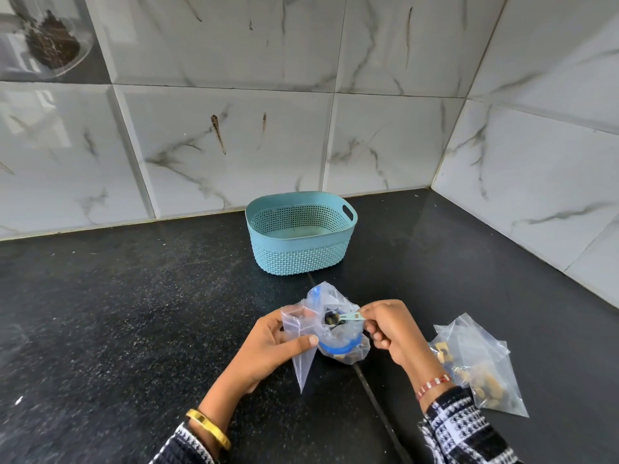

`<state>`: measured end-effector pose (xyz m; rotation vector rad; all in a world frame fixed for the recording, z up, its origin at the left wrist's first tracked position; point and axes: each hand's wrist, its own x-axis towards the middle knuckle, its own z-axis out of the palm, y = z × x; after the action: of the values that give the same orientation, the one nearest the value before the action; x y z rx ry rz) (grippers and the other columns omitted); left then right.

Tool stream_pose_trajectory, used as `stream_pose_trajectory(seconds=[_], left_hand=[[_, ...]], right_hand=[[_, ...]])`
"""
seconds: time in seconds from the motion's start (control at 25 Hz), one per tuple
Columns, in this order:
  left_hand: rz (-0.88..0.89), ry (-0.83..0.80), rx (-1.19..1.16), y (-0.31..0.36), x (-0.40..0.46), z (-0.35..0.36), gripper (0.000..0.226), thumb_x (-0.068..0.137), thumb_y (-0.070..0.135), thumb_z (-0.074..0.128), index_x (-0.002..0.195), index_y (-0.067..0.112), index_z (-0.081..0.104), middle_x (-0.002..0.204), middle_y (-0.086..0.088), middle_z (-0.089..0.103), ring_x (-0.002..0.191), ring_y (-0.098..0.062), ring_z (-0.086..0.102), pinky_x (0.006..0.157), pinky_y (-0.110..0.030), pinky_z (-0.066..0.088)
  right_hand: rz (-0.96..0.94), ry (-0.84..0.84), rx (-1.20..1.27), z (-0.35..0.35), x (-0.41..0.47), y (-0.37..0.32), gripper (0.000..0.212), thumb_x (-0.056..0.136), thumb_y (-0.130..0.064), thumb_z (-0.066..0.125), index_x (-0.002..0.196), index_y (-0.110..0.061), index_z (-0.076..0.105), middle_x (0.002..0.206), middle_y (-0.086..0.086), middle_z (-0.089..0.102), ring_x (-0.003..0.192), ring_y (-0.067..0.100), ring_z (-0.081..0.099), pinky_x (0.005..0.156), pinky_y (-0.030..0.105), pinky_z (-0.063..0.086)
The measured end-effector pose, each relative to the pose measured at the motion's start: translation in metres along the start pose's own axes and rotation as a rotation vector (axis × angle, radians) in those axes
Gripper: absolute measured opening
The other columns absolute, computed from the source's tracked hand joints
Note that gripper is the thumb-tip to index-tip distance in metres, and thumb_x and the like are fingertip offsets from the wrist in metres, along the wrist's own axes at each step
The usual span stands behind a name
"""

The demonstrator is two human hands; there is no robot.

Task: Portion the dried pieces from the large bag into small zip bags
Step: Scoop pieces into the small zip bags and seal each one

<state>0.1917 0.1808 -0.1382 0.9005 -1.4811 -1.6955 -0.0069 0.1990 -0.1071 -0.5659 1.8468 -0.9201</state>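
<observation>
Two hands meet low in the centre of the frame, over the black worktop [134, 296]; your left hand [278, 346] has its grip clamped on a small zip bag [299, 356], thumb across the front, the clear bag tapering to a point below the fingers; your right hand [388, 329] pinches the pale handle of a small spoon [348, 317], whose bowl carries a few dark dried pieces over the mouth of the large bag [338, 333]; that bag sits crumpled between the hands, with a blue band showing through the plastic, and most of what it contains is hard to make out through the folds; whether the small bag's mouth is parted cannot be told. At the lower right of the frame lie filled zip bags [482, 370] with tan and dark pieces inside, overlapping so that their count is unclear; a teal perforated basket [301, 256] stands behind, in the centre, just short of the tiled wall [234, 128]; at the upper left a clear container [50, 35] of dark matter is cut off by the frame edge; both patterned sleeves are cropped at the bottom.
</observation>
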Motion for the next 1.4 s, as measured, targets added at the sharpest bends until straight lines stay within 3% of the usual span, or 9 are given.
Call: stream_pose_trajectory(seconds=[0.24, 0.48, 0.68, 0.88, 0.96, 1.04, 1.16, 1.32, 1.4], left_hand=[[0.055, 0.026, 0.194, -0.002, -0.002, -0.005, 0.036, 0.072, 0.005, 0.074, 0.103, 0.021, 0.062, 0.096, 0.008, 0.074, 0.089, -0.01, 0.07, 0.076, -0.019, 0.055], [0.094, 0.058, 0.424, 0.002, -0.003, -0.005, 0.043, 0.071, 0.016, 0.079, 0.105, 0.03, 0.056, 0.102, 0.013, 0.067, 0.092, 0.007, 0.064, 0.077, -0.007, 0.05], [0.127, 0.059, 0.493, 0.001, -0.005, -0.004, 0.048, 0.069, 0.025, 0.08, 0.108, 0.036, 0.054, 0.107, 0.013, 0.067, 0.098, 0.002, 0.064, 0.089, -0.022, 0.053], [0.139, 0.049, 0.491, -0.001, -0.003, -0.006, 0.05, 0.068, 0.028, 0.08, 0.108, 0.039, 0.053, 0.108, 0.01, 0.068, 0.1, -0.004, 0.066, 0.091, -0.029, 0.054], [0.159, 0.056, 0.488, 0.0, -0.004, -0.006, 0.047, 0.069, 0.025, 0.08, 0.104, 0.041, 0.054, 0.105, 0.01, 0.069, 0.097, -0.004, 0.066, 0.089, -0.029, 0.055], [0.172, 0.062, 0.492, 0.001, -0.004, -0.007, 0.044, 0.07, 0.022, 0.08, 0.101, 0.042, 0.055, 0.1, 0.012, 0.07, 0.094, -0.002, 0.066, 0.087, -0.027, 0.055], [0.165, 0.065, 0.462, 0.0, -0.004, -0.009, 0.042, 0.07, 0.019, 0.08, 0.1, 0.039, 0.058, 0.098, 0.015, 0.071, 0.092, -0.002, 0.067, 0.087, -0.026, 0.054], [0.148, 0.063, 0.448, -0.002, -0.004, -0.011, 0.04, 0.07, 0.02, 0.079, 0.1, 0.036, 0.058, 0.098, 0.013, 0.072, 0.093, -0.001, 0.067, 0.085, -0.023, 0.054], [0.13, 0.067, 0.429, -0.003, -0.005, -0.011, 0.039, 0.07, 0.019, 0.079, 0.098, 0.037, 0.057, 0.095, 0.02, 0.071, 0.093, 0.002, 0.066, 0.082, -0.016, 0.053]], right_hand=[[0.018, -0.036, 0.06, -0.011, 0.0, 0.003, 0.016, 0.091, -0.005, 0.045, 0.09, -0.004, 0.061, 0.052, 0.003, 0.044, 0.04, 0.008, 0.031, 0.031, 0.017, 0.023], [-0.031, -0.064, 0.099, -0.016, -0.017, -0.011, 0.016, 0.092, -0.003, 0.045, 0.092, -0.003, 0.061, 0.051, 0.004, 0.044, 0.038, 0.008, 0.031, 0.031, 0.017, 0.023], [-0.131, -0.117, 0.102, -0.012, -0.041, -0.026, 0.016, 0.091, -0.002, 0.047, 0.096, -0.002, 0.062, 0.046, 0.003, 0.045, 0.039, 0.009, 0.031, 0.033, 0.018, 0.022], [-0.511, -0.011, -0.318, 0.012, -0.062, -0.019, 0.017, 0.091, -0.01, 0.052, 0.091, -0.012, 0.068, 0.056, -0.003, 0.053, 0.041, 0.003, 0.042, 0.04, 0.01, 0.033], [-0.759, 0.05, -0.542, 0.021, -0.069, -0.01, 0.021, 0.092, -0.012, 0.052, 0.102, -0.013, 0.07, 0.077, -0.003, 0.065, 0.06, -0.001, 0.056, 0.057, 0.006, 0.042], [-0.959, 0.063, -0.647, 0.021, -0.073, -0.002, 0.026, 0.091, -0.009, 0.051, 0.111, -0.013, 0.068, 0.1, 0.002, 0.068, 0.088, 0.008, 0.061, 0.077, 0.017, 0.05], [-1.131, 0.071, -0.793, 0.021, -0.072, 0.004, 0.029, 0.089, -0.005, 0.054, 0.114, -0.011, 0.066, 0.103, 0.006, 0.067, 0.098, 0.018, 0.058, 0.08, 0.023, 0.047], [-1.161, 0.17, -0.57, 0.017, -0.071, 0.008, 0.021, 0.086, -0.006, 0.058, 0.102, -0.011, 0.071, 0.084, -0.005, 0.066, 0.069, -0.002, 0.055, 0.064, 0.005, 0.041], [-1.089, 0.287, -0.386, 0.008, -0.065, 0.004, 0.016, 0.085, -0.006, 0.061, 0.095, -0.011, 0.073, 0.079, -0.007, 0.066, 0.067, 0.001, 0.061, 0.06, 0.003, 0.042]])
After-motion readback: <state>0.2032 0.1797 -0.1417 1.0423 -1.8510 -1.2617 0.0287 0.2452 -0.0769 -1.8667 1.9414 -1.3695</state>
